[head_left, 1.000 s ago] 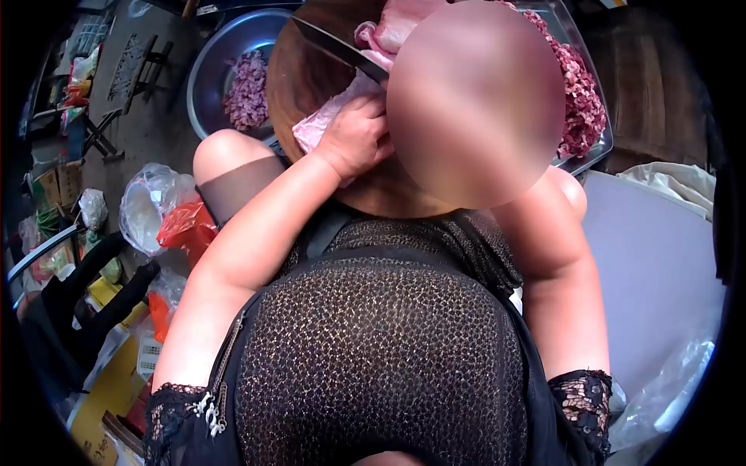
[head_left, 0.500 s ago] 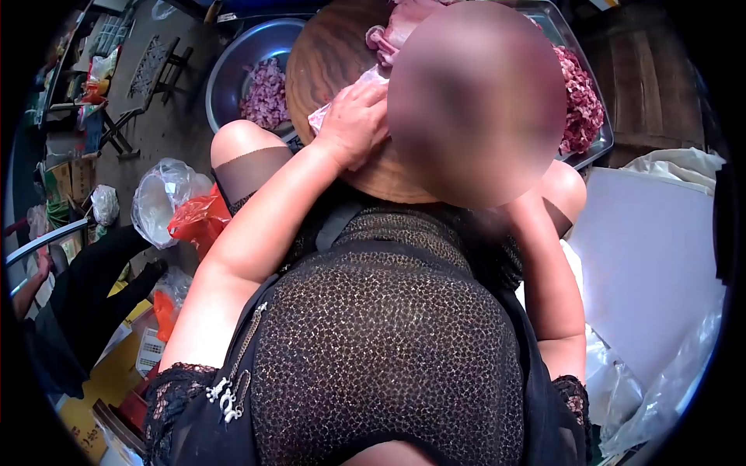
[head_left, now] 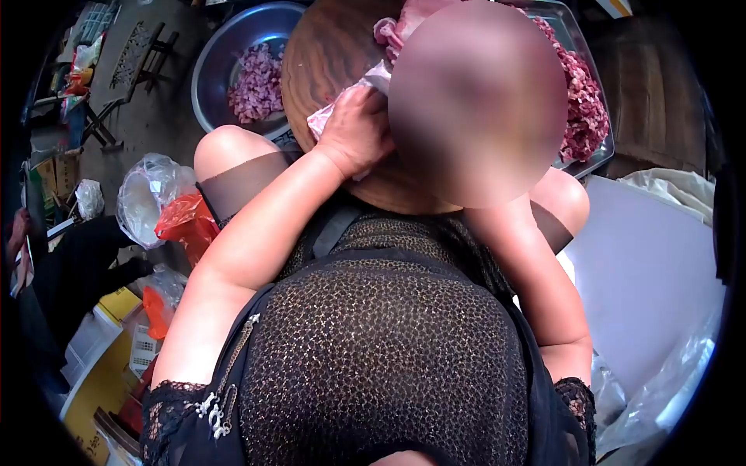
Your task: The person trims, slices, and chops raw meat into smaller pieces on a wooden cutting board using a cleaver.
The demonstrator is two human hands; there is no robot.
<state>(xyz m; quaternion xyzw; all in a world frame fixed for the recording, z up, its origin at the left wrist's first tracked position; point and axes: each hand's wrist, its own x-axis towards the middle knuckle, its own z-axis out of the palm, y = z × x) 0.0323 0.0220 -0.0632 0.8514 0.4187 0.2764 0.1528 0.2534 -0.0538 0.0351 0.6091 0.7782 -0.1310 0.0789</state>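
Note:
My left hand (head_left: 357,132) rests on the round wooden chopping board (head_left: 318,58), its fingers curled over a flat, pale pink piece of meat (head_left: 320,121). A grey, blade-like edge (head_left: 379,81) shows just beyond the knuckles, too little of it to name. A large blurred patch covers the board's right half. My right forearm (head_left: 536,264) runs up under that patch, so the right hand and anything in it are hidden. Behind the patch, a bigger pink cut of meat (head_left: 387,33) lies at the board's far side.
Left of the board stands a metal bowl (head_left: 210,85) of diced pink meat (head_left: 258,84). On the right is a tray (head_left: 573,27) with chopped red meat (head_left: 583,109). Plastic bags (head_left: 148,198) hang beside my left knee. A grey-white panel (head_left: 637,256) lies at the right.
The whole view has shifted slightly, with the bowl now further left and higher. My left hand stays on the meat, its fingers more tucked in.

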